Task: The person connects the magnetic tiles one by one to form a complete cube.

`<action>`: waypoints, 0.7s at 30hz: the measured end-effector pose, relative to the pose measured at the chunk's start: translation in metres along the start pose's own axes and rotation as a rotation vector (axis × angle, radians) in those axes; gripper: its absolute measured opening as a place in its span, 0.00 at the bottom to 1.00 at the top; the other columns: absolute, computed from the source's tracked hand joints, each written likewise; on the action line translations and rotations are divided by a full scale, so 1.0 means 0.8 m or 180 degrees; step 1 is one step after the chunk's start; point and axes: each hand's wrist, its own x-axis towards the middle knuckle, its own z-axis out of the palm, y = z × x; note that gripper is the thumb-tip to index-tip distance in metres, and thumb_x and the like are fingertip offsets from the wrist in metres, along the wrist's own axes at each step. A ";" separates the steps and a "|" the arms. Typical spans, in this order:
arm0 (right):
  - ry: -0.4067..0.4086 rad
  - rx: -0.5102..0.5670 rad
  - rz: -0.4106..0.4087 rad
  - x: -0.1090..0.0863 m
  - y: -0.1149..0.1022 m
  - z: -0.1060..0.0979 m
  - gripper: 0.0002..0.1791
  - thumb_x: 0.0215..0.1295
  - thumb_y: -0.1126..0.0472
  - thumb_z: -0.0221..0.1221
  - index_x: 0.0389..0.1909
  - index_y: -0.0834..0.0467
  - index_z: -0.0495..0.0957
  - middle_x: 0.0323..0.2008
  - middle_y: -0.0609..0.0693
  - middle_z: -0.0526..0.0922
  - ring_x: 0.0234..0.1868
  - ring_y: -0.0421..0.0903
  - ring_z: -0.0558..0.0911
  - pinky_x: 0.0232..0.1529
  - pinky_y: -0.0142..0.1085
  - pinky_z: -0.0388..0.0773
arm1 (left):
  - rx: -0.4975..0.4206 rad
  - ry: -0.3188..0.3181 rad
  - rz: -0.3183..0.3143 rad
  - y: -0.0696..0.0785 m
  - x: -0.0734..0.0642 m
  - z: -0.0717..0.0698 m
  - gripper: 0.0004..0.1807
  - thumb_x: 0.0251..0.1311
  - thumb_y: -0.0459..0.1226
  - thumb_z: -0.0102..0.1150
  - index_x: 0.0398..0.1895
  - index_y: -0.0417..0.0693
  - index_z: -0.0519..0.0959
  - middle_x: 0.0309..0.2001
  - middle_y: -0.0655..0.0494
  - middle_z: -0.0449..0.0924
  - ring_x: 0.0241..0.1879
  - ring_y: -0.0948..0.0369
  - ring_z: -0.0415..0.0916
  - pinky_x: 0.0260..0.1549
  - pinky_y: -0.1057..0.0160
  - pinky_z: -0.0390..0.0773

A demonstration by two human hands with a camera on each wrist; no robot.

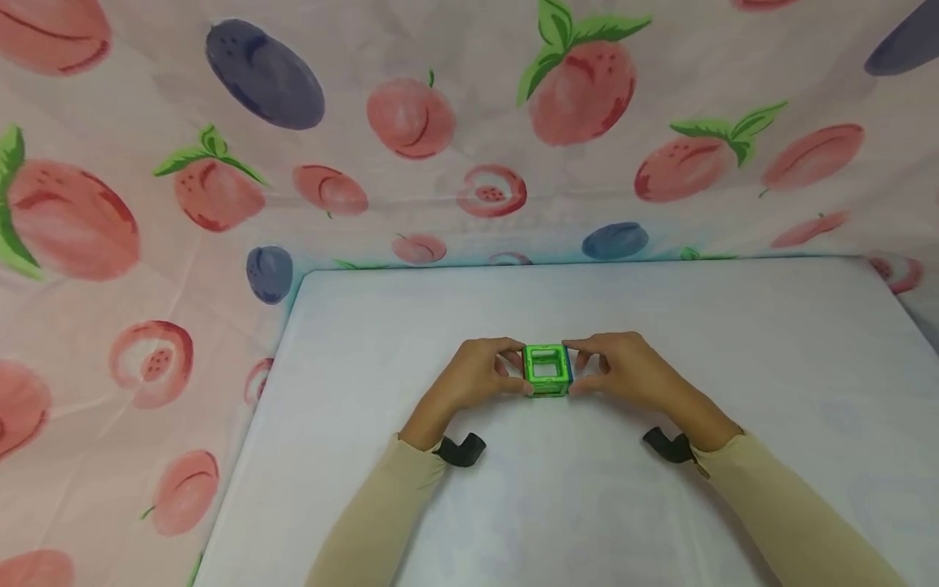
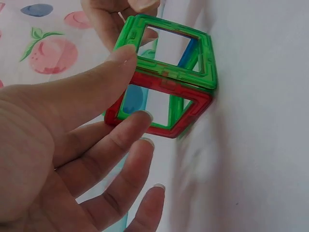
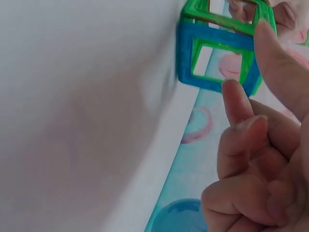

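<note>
A small open-framed cube of magnetic tiles (image 1: 546,390) rests on the white table in the head view, between both hands. Its top and near sides are green. In the left wrist view a red tile (image 2: 166,130) makes up the side facing the left hand, and the right wrist view has a blue tile (image 3: 207,86) on the opposite side. My left hand (image 1: 480,371) holds the cube from the left, thumb at its near corner and index finger at the back. From the other side my right hand (image 1: 623,371) grips it between thumb and fingers.
The white table (image 1: 572,489) spreads under both forearms. Behind it and along its left side hangs a fruit-printed cloth (image 1: 440,49). A black curved piece (image 1: 464,450) sticks out at the left cuff, and a similar black piece (image 1: 667,445) at the right one.
</note>
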 end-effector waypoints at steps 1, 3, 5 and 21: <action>0.0010 0.0012 -0.0016 0.001 0.000 0.001 0.38 0.51 0.49 0.78 0.64 0.58 0.80 0.35 0.42 0.86 0.25 0.35 0.70 0.27 0.30 0.70 | -0.0002 0.0012 0.0001 -0.001 0.000 0.001 0.33 0.53 0.44 0.79 0.63 0.47 0.80 0.44 0.59 0.87 0.35 0.65 0.77 0.36 0.68 0.74; 0.0014 0.0024 -0.0014 0.002 0.000 0.004 0.38 0.51 0.50 0.78 0.63 0.58 0.80 0.34 0.42 0.87 0.24 0.35 0.70 0.27 0.30 0.70 | -0.0007 0.0028 -0.0008 -0.002 0.001 0.002 0.33 0.52 0.44 0.79 0.62 0.47 0.80 0.43 0.59 0.87 0.34 0.66 0.76 0.35 0.68 0.74; 0.0022 0.0015 0.0013 0.002 0.000 0.005 0.38 0.50 0.50 0.78 0.63 0.57 0.80 0.33 0.40 0.87 0.24 0.34 0.69 0.26 0.30 0.69 | -0.0007 0.0046 -0.0018 -0.003 0.001 0.003 0.33 0.51 0.44 0.80 0.62 0.46 0.81 0.42 0.59 0.88 0.33 0.67 0.75 0.34 0.69 0.73; 0.0155 -0.0108 -0.0129 0.002 -0.008 0.004 0.40 0.50 0.47 0.78 0.63 0.59 0.79 0.34 0.43 0.85 0.26 0.34 0.70 0.29 0.31 0.70 | -0.0050 0.0009 0.0046 -0.003 0.000 0.000 0.35 0.53 0.44 0.79 0.65 0.50 0.78 0.45 0.58 0.87 0.30 0.67 0.76 0.34 0.69 0.74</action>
